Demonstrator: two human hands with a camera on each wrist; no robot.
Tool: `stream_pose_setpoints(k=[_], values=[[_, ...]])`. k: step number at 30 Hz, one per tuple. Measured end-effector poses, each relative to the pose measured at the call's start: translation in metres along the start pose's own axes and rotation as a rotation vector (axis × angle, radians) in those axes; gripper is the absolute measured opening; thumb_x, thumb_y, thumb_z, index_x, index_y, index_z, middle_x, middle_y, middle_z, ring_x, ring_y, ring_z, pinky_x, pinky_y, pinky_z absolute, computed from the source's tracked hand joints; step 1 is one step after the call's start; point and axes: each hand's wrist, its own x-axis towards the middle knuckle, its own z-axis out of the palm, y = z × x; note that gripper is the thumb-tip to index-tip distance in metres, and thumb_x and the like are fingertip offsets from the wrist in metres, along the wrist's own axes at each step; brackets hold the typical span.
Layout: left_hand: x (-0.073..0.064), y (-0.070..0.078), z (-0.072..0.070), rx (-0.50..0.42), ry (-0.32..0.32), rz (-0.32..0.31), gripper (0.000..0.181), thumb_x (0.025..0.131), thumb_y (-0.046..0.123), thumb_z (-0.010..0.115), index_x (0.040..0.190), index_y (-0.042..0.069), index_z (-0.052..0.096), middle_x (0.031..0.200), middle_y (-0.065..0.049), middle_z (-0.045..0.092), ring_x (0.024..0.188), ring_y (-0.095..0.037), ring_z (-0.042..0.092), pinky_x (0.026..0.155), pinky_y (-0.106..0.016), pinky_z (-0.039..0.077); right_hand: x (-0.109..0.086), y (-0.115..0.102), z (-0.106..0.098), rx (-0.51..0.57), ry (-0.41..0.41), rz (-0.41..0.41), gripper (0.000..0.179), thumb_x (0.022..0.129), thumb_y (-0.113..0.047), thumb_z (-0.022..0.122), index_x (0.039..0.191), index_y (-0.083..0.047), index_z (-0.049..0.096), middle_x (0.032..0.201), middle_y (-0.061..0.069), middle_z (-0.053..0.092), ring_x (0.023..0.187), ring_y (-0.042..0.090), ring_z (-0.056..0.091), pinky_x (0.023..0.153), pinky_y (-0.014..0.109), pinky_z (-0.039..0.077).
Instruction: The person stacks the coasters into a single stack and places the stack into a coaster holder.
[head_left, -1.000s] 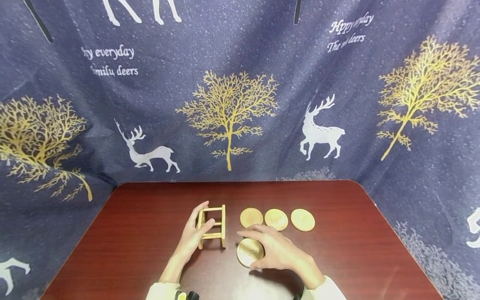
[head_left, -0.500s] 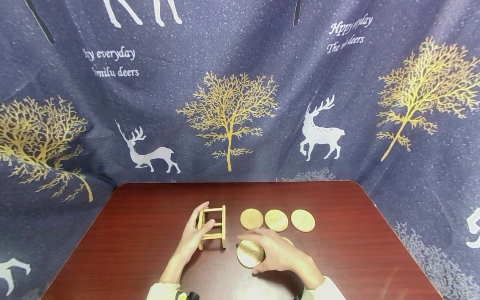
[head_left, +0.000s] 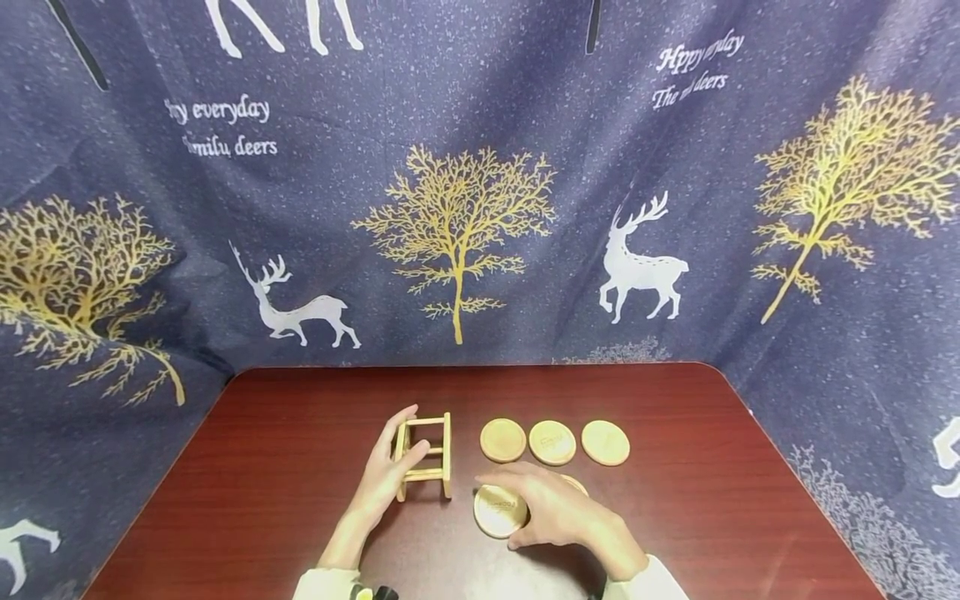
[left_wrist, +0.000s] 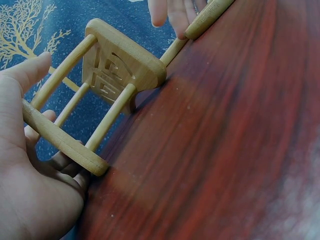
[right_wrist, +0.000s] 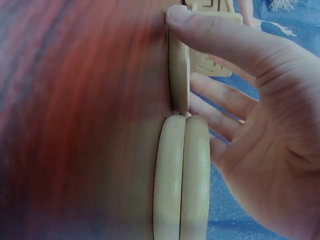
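My left hand (head_left: 386, 467) grips a small wooden coaster rack (head_left: 447, 454) by its left end, thumb over the near side. In the left wrist view, the rack (left_wrist: 125, 60) has a cut-out end panel and round rods. Just right of it, a round wooden coaster (head_left: 495, 512) with faint lettering lies flat on the table. My right hand (head_left: 558, 504) arches over this coaster's right side, thumb and fingers spread around its edge. In the right wrist view, two stacked coasters (right_wrist: 182, 180) sit beneath the palm, mostly hidden in the head view.
Behind my right hand, a row holds a left coaster (head_left: 502, 440), a middle coaster (head_left: 552, 442) and a right coaster (head_left: 606, 442). The dark red wooden table (head_left: 285, 467) ends at a blue curtain (head_left: 480, 100) printed with deer and trees.
The coaster by my right hand has settled flat, and the thumb has drawn slightly right off its edge. More of the coasters behind the hand shows. My left hand and the rack stay still.
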Motion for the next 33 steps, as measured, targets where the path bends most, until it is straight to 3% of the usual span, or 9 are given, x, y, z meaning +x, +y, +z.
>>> stream_pose_setpoints(k=[4,9,16,33], values=[[0.0,0.011,0.001,-0.029,-0.009,-0.072,0.068,0.104,0.019,0.077,0.165,0.01,0.049,0.17,-0.015,0.047,0.157,-0.033,0.038,0.117,-0.051,0.036,0.0,0.0,0.001,0.004,-0.003,0.004,0.095,0.072,-0.025,0.104,0.157,-0.038,0.063,0.151,-0.011,0.066,0.138,0.014,0.062,0.093,0.04,0.058],[0.0,0.02,0.002,-0.026,-0.021,-0.13,0.066,0.105,0.011,0.073,0.166,0.009,0.047,0.174,-0.014,0.042,0.159,-0.037,0.035,0.117,-0.051,0.041,-0.001,0.0,0.002,0.013,-0.002,-0.01,0.093,0.072,-0.022,0.104,0.156,-0.034,0.064,0.151,-0.011,0.066,0.138,0.015,0.061,0.098,0.039,0.057],[0.001,0.02,0.003,-0.037,-0.018,-0.133,0.066,0.106,0.009,0.072,0.166,0.01,0.046,0.175,-0.012,0.041,0.16,-0.037,0.034,0.118,-0.059,0.04,0.0,0.002,0.002,0.004,-0.001,-0.047,0.085,0.072,-0.021,0.102,0.15,-0.03,0.068,0.146,-0.012,0.067,0.136,0.013,0.061,0.103,0.038,0.055],[0.001,0.022,0.002,-0.049,-0.02,-0.141,0.066,0.106,0.011,0.073,0.166,0.01,0.047,0.175,-0.011,0.042,0.158,-0.035,0.037,0.114,-0.047,0.044,0.0,0.002,0.002,-0.015,0.018,-0.078,0.079,0.067,-0.022,0.102,0.142,-0.025,0.075,0.14,-0.01,0.068,0.133,0.013,0.061,0.106,0.034,0.055]])
